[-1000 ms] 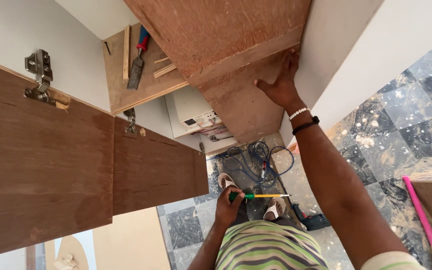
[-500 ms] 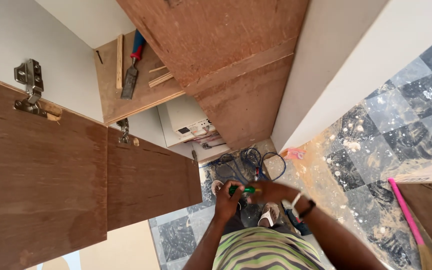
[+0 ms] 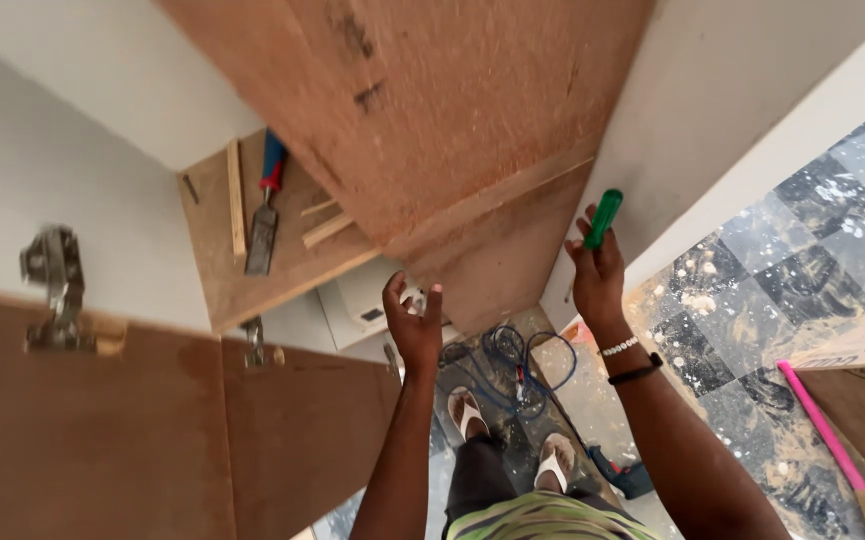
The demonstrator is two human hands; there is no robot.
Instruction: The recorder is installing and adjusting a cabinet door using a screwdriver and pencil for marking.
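Far left: metal hinge (image 3: 53,290) on the brown cabinet door (image 3: 103,430). Upper left of centre: chisel (image 3: 265,205) with red-blue handle and wood strips (image 3: 236,197) lying on a shelf board (image 3: 283,270). Centre: your left hand (image 3: 413,320) is raised, fingers pinched on a small metal piece (image 3: 415,297), too small to identify, just below the plywood panel (image 3: 433,120). Right of centre: your right hand (image 3: 598,275) is clamped around a green-handled screwdriver (image 3: 604,217), handle pointing up against the panel's edge. Lower right: pink broom handle (image 3: 823,425) on the tiled floor (image 3: 783,270).

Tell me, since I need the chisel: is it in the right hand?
No, the right hand holds a green screwdriver; the chisel lies on the shelf.
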